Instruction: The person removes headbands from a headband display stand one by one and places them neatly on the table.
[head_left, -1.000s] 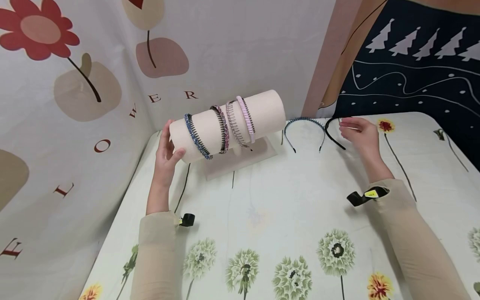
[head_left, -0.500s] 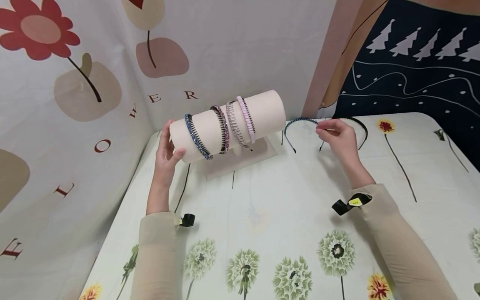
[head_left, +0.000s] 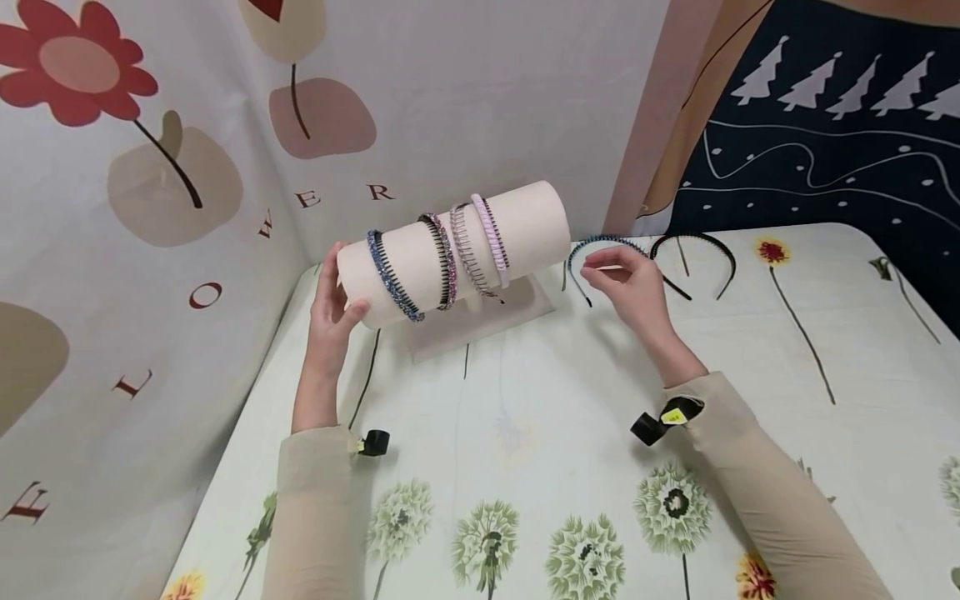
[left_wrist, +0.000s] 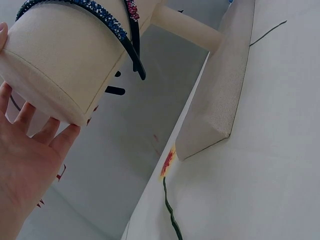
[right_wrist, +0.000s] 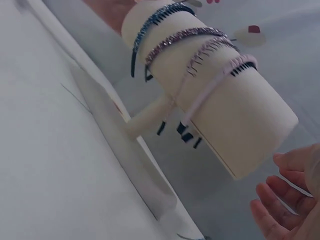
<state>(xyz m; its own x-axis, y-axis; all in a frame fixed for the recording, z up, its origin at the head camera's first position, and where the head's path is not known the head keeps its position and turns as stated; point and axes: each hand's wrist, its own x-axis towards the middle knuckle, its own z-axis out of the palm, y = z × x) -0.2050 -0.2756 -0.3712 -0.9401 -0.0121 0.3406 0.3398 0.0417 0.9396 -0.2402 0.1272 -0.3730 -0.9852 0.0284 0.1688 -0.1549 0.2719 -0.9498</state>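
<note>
A cream padded roll [head_left: 532, 218] on a stand carries several headbands: a blue glittery one [head_left: 392, 279], a pink-and-dark glittery one [head_left: 447, 262], a thin pale toothed one [head_left: 467, 250] and a pale pink one [head_left: 491, 237]. My left hand [head_left: 330, 312] holds the roll's left end, fingers behind and thumb in front; the left wrist view shows its fingertips along the end's edge [left_wrist: 42, 95]. My right hand [head_left: 633, 296], fingers loosely bent with nothing between them, hovers right of the roll over a blue toothed headband [head_left: 579, 279]. The right wrist view shows the hand [right_wrist: 292, 200] apart from the roll.
A black headband [head_left: 723, 250] lies on the table, right of the blue one. The stand's flat base [head_left: 487, 325] rests on the flower-print cloth. Printed fabric [head_left: 480, 100] hangs behind the table and along its left side.
My right hand has moved left, from the black headband past the blue one, toward the roll's right end. My left hand stays on the roll, and the headbands have not visibly moved.
</note>
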